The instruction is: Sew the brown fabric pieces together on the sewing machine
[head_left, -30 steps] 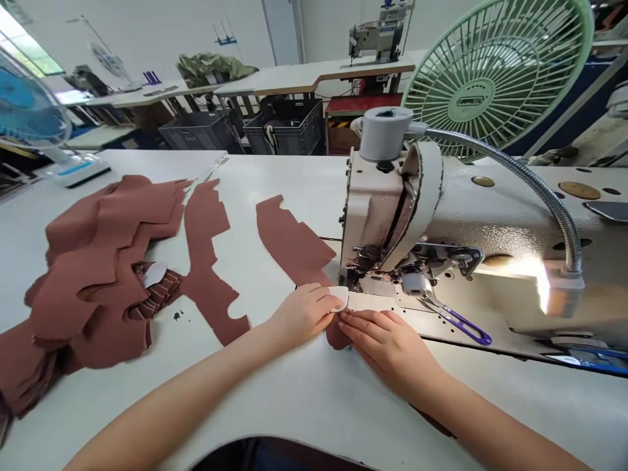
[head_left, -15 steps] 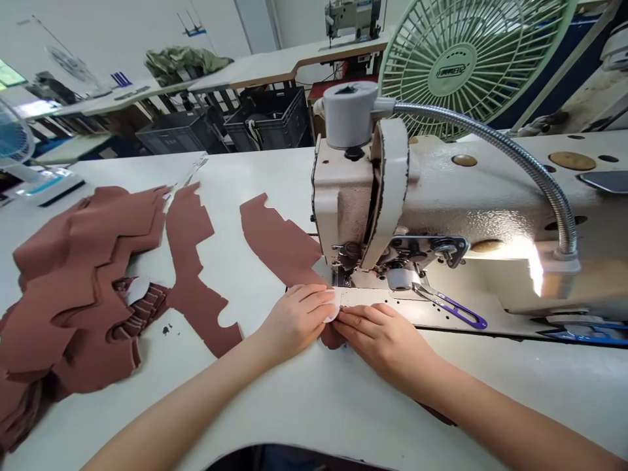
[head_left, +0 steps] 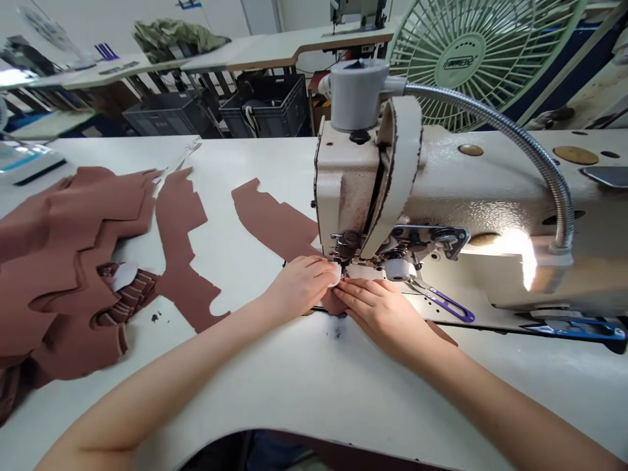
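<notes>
Brown fabric piece under closed right hand; left hand clamped on white patch.

Beyond your worktop's far edge, dark plastic crates sit under a long cream table carrying bundled olive cloth and another sewing machine. A green fan stands to your right, and white walls close the room.
</notes>
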Available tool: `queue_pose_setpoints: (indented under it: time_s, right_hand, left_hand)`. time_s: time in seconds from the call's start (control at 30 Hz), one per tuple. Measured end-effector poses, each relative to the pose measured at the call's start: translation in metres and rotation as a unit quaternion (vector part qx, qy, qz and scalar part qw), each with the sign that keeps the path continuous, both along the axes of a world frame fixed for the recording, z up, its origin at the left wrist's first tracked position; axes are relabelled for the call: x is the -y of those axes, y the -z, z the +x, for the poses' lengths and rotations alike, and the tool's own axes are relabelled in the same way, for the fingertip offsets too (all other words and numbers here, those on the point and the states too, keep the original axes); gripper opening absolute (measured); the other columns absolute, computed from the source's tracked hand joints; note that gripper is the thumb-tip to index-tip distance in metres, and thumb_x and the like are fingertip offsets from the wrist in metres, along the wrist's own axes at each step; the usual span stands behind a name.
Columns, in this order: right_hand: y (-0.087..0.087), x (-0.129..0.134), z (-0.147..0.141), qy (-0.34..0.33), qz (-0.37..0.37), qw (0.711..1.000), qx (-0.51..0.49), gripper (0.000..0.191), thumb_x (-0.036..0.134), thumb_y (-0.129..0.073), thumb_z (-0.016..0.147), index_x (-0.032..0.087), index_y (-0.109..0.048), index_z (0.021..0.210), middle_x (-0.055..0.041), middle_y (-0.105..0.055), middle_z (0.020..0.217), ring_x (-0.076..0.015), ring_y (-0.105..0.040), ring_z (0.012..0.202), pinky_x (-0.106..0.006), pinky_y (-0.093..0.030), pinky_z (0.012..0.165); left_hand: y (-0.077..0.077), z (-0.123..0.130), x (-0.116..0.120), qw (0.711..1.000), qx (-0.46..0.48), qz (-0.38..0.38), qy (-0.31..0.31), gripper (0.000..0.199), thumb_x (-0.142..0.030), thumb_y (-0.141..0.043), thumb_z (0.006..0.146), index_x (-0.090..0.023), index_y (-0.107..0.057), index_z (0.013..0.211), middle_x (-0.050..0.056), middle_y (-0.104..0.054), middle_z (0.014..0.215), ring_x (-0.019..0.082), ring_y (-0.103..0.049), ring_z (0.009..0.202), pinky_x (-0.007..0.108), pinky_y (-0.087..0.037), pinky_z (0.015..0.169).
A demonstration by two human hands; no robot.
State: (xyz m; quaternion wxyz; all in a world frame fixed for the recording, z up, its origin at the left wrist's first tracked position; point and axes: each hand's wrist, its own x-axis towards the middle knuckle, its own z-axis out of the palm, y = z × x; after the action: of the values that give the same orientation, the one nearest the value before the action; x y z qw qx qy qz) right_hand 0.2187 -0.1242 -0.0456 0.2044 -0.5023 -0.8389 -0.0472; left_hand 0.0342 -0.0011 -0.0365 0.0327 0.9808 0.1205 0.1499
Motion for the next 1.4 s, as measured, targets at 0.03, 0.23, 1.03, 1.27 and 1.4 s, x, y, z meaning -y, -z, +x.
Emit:
queue_pose_setpoints:
  time_s: [0.03,0.23,1.03,1.27,1.4]
  right_hand:
    - [0.0,0.0,0.001,0.001,-0.003,1.0,0.001,0.032,0.016,-0.04,0.098,0.013,-0.059,0.123,-0.0071,-0.062,0.125,-0.0198,-0.058,0.112,-0.035,-0.05,0.081]
    - [-0.002,0.002,0.002,0.001,0.002,1.0,0.005,0.031,0.016,-0.041,0.097,0.013,-0.06,0.122,-0.0076,-0.063,0.124,-0.0193,-0.06,0.107,-0.034,-0.051,0.078]
    - [-0.009,0.005,-0.002,-0.003,-0.041,0.998,0.037,0.044,0.004,-0.044,0.082,0.006,-0.054,0.125,-0.0124,-0.06,0.127,-0.0252,-0.052,0.109,-0.038,-0.046,0.081]
    - [-0.008,0.008,-0.008,0.034,-0.047,0.995,0.077,0.046,0.006,-0.043,0.083,0.006,-0.052,0.128,-0.0141,-0.057,0.131,-0.0272,-0.049,0.104,-0.038,-0.042,0.074]
    - [-0.009,0.007,-0.012,0.051,-0.051,0.993,0.093,0.046,0.008,-0.045,0.082,0.005,-0.052,0.127,-0.0157,-0.058,0.128,-0.0273,-0.048,0.1,-0.038,-0.039,0.068]
  left_hand:
    - [0.001,0.001,0.0,1.0,0.001,-0.002,-0.004,0.023,-0.014,-0.04,0.093,-0.019,-0.061,0.101,0.004,-0.067,0.109,0.018,-0.06,0.1,0.032,-0.048,0.081]
    - [0.003,0.004,0.005,1.0,0.01,-0.008,-0.02,0.028,-0.016,-0.036,0.095,-0.02,-0.062,0.104,0.005,-0.068,0.109,0.018,-0.059,0.103,0.031,-0.046,0.083]
    - [-0.004,0.005,-0.002,1.0,-0.008,0.025,-0.001,0.02,-0.013,-0.044,0.091,-0.02,-0.062,0.099,0.003,-0.066,0.097,0.017,-0.06,0.089,0.028,-0.042,0.076]
    - [-0.018,0.009,0.003,0.996,-0.05,0.069,-0.027,0.019,-0.014,-0.047,0.089,-0.022,-0.063,0.094,0.003,-0.063,0.086,0.018,-0.057,0.083,0.03,-0.041,0.071]
    - [-0.028,0.011,0.009,0.99,-0.1,0.083,-0.049,0.014,-0.016,-0.051,0.086,-0.02,-0.062,0.092,0.003,-0.059,0.079,0.02,-0.055,0.079,0.032,-0.041,0.069]
